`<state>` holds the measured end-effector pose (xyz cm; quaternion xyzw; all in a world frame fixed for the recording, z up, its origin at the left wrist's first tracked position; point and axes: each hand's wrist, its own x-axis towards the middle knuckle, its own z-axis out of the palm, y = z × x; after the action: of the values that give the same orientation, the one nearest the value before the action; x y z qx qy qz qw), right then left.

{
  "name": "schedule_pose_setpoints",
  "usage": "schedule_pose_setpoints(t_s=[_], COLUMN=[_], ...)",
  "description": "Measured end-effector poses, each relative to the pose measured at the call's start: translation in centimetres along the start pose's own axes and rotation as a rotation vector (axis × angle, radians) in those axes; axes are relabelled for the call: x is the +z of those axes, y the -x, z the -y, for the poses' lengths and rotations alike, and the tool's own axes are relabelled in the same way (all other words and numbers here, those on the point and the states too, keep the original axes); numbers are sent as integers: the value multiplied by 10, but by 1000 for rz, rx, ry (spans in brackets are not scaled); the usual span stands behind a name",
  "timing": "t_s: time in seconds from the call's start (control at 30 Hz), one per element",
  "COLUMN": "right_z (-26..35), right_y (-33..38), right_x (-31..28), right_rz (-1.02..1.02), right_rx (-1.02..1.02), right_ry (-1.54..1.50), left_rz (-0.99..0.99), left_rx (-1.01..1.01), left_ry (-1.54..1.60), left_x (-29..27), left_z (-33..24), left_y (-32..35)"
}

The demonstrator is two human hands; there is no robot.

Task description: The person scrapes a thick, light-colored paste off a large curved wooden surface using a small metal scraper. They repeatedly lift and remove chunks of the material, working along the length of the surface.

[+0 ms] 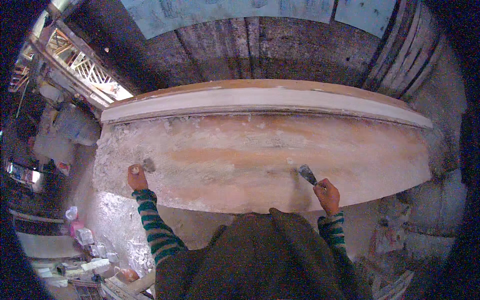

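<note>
A long panel [280,175] with a powdery, patchy white and orange-brown surface lies before me. Over its right half my right hand [328,197] is closed round the handle of a putty knife [307,174], whose dark blade points up and left. At the panel's left end my left hand [136,178] is closed too. A squarish grey blade [148,165] shows beside its fingers, apparently a second putty knife held by a mostly hidden handle. Whether either blade touches the panel I cannot tell.
A white raised ledge [260,96] runs along the panel's far edge. Behind it rises a dark, stained wall [300,47] with blue sheets above. White-dusted floor [120,225], a pink bag [76,228] and scraps lie at lower left. Grey blocks [435,200] stand at right.
</note>
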<state>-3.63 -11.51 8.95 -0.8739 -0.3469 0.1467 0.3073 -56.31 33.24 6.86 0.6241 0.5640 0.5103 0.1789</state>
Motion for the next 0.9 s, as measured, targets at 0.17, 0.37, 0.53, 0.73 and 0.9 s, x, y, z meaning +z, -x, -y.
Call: schedule_pose_setpoints(t_s=[0.17, 0.37, 0.53, 0.73, 0.9], right_z=[-6, -22, -37, -71, -86], right_y=[-12, -49, -79, -134, -168], right_x=[12, 35, 5, -17, -27], right_rz=[-68, -159, -59, 144, 275], right_rx=[90, 150, 22, -116, -186], right_ry=[-18, 149, 122, 40, 0], left_rz=[169, 648, 752, 663, 516], left_rx=[-221, -276, -140, -367, -274], left_ry=[432, 274, 172, 203, 337], left_x=[64, 127, 134, 128, 135], left_z=[-133, -211, -211, -193, -193], left_y=[103, 217, 245, 250, 265])
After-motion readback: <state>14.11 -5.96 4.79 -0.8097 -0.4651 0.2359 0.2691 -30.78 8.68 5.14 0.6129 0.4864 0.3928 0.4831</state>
